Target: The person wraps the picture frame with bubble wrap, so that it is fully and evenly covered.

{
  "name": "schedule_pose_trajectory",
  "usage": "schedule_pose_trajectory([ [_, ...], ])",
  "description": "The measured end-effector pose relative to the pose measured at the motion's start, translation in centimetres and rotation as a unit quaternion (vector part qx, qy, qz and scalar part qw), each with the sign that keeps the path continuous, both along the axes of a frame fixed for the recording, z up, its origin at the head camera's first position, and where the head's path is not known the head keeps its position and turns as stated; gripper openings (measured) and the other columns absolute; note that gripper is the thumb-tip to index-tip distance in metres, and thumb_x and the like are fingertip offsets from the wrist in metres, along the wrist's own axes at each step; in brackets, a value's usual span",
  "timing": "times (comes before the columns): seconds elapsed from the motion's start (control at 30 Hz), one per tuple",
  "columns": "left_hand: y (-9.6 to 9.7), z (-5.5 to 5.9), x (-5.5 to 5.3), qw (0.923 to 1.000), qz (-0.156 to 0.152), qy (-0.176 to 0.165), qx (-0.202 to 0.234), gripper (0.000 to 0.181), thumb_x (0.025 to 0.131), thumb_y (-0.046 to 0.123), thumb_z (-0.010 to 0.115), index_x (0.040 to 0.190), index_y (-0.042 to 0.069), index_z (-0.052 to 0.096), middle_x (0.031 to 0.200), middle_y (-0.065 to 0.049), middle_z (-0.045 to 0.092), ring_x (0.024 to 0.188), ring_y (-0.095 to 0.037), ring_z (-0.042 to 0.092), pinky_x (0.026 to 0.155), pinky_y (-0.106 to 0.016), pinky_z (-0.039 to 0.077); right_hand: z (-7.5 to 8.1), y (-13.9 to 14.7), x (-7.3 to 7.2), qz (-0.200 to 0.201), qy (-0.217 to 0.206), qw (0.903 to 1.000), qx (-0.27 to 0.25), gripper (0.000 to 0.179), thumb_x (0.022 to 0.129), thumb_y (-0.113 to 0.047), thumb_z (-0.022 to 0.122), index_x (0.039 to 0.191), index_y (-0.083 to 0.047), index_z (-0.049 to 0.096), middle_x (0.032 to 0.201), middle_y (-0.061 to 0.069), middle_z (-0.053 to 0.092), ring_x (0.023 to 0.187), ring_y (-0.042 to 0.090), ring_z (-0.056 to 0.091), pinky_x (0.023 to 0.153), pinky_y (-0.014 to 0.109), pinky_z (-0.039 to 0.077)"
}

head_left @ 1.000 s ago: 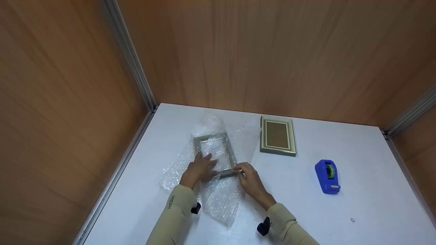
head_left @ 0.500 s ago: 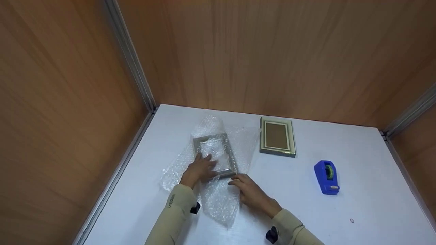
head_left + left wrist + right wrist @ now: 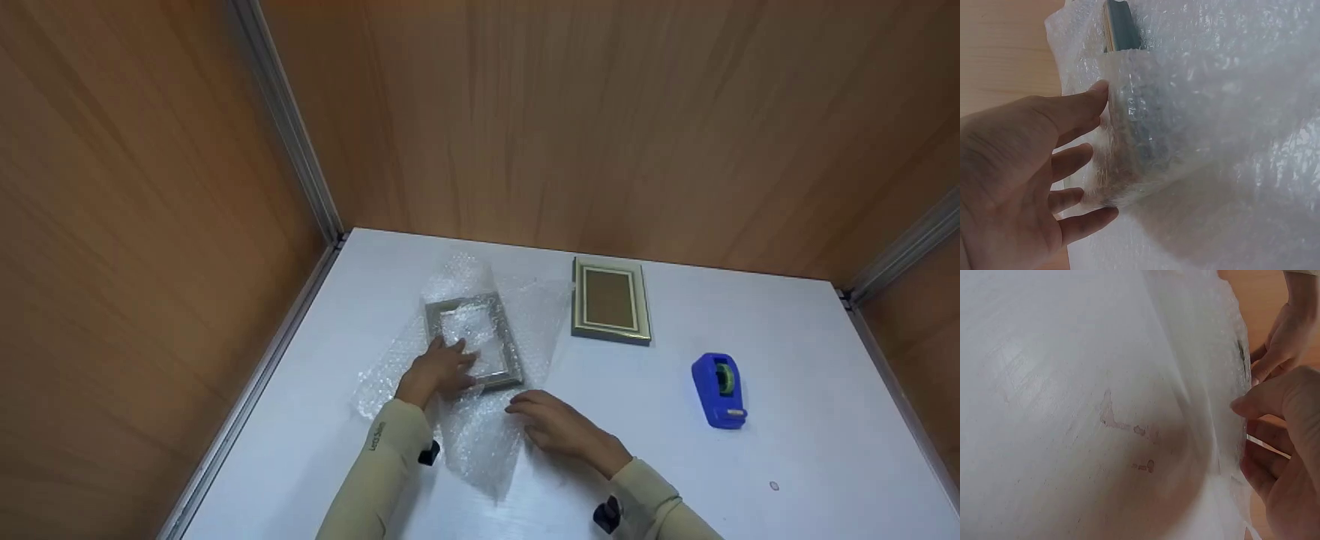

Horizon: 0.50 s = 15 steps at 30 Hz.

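Observation:
A picture frame point(image 3: 512, 358) lies partly wrapped in bubble wrap point(image 3: 484, 450), left of the table's middle. My left hand point(image 3: 441, 369) rests over its lower left part with fingers spread, holding the wrap down. In the left wrist view, thumb and fingertips of that left hand point(image 3: 1027, 169) lie along the wrap's folded edge, and a corner of the picture frame point(image 3: 1122, 25) sticks out. Just below the frame's lower right corner, my right hand point(image 3: 566, 429) hovers at the wrap with loosely bent fingers. The right wrist view shows this right hand point(image 3: 1292, 444) beside the wrap's edge.
A second picture frame point(image 3: 642, 300), gold-green with a brown centre, lies bare near the table's back edge. To the right stands a blue tape dispenser point(image 3: 716, 405). Wooden panels point(image 3: 600, 127) with metal posts enclose the white table point(image 3: 810, 360).
My right hand has let go of the wrap at the frame's lower right corner and moved down and slightly right. The left hand has stayed in place.

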<state>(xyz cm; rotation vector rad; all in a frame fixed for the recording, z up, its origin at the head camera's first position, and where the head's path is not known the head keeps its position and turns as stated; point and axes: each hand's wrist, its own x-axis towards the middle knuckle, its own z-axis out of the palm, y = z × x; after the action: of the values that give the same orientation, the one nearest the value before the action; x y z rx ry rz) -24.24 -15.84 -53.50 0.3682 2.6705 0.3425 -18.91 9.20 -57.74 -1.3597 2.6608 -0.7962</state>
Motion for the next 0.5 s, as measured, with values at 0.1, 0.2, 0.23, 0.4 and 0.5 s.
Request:
schedule_pose_trajectory([
  [0.1, -0.2, 0.26, -0.11, 0.9999, -0.007, -0.007, -0.006, 0.056, 0.088, 0.043, 0.056, 0.139, 0.025, 0.041, 0.151, -0.006, 0.024, 0.138, -0.039, 0.009, 0.103, -0.057, 0.028, -0.24, 0.09, -0.27, 0.001, 0.007, 0.9996, -0.027, 0.028, 0.086, -0.01, 0.061, 0.113, -0.01, 0.063, 0.12, 0.004, 0.057, 0.114, 0.019, 0.051, 0.098, 0.034, 0.042],
  [0.2, -0.33, 0.36, -0.21, 0.9999, -0.01, -0.011, -0.007, 0.056, 0.088, 0.041, 0.058, 0.139, 0.024, 0.042, 0.151, -0.006, 0.024, 0.138, -0.039, 0.01, 0.103, -0.057, 0.029, -0.57, 0.09, -0.48, 0.017, 0.012, 0.9989, -0.041, 0.023, 0.086, -0.014, 0.063, 0.109, -0.01, 0.066, 0.116, 0.003, 0.06, 0.111, 0.018, 0.053, 0.096, 0.033, 0.043],
  [0.23, -0.36, 0.36, -0.22, 0.9999, -0.009, -0.012, -0.007, 0.056, 0.088, 0.041, 0.058, 0.139, 0.025, 0.042, 0.151, -0.006, 0.024, 0.138, -0.039, 0.01, 0.103, -0.056, 0.028, -0.65, 0.09, -0.54, 0.024, 0.009, 0.9988, -0.043, 0.023, 0.086, -0.016, 0.064, 0.108, -0.011, 0.067, 0.115, 0.003, 0.061, 0.111, 0.018, 0.053, 0.096, 0.033, 0.043],
  [0.4, -0.39, 0.54, -0.22, 0.9997, -0.011, -0.019, -0.015, 0.056, 0.089, 0.041, 0.057, 0.14, 0.026, 0.04, 0.152, -0.004, 0.022, 0.139, -0.037, 0.009, 0.107, -0.053, 0.025, -0.51, 0.16, -0.73, 0.043, -0.018, 0.9981, -0.039, 0.024, 0.088, -0.025, 0.063, 0.108, -0.013, 0.068, 0.116, 0.003, 0.062, 0.11, 0.017, 0.054, 0.095, 0.034, 0.043],
  [0.5, -0.36, 0.55, -0.28, 0.9995, -0.011, -0.021, -0.022, 0.055, 0.089, 0.041, 0.056, 0.14, 0.026, 0.039, 0.152, -0.003, 0.021, 0.139, -0.036, 0.008, 0.107, -0.052, 0.025, -0.2, 0.25, -0.96, 0.044, -0.036, 0.9974, -0.044, 0.024, 0.089, -0.025, 0.061, 0.109, -0.013, 0.068, 0.115, 0.003, 0.063, 0.109, 0.017, 0.056, 0.094, 0.034, 0.045],
])
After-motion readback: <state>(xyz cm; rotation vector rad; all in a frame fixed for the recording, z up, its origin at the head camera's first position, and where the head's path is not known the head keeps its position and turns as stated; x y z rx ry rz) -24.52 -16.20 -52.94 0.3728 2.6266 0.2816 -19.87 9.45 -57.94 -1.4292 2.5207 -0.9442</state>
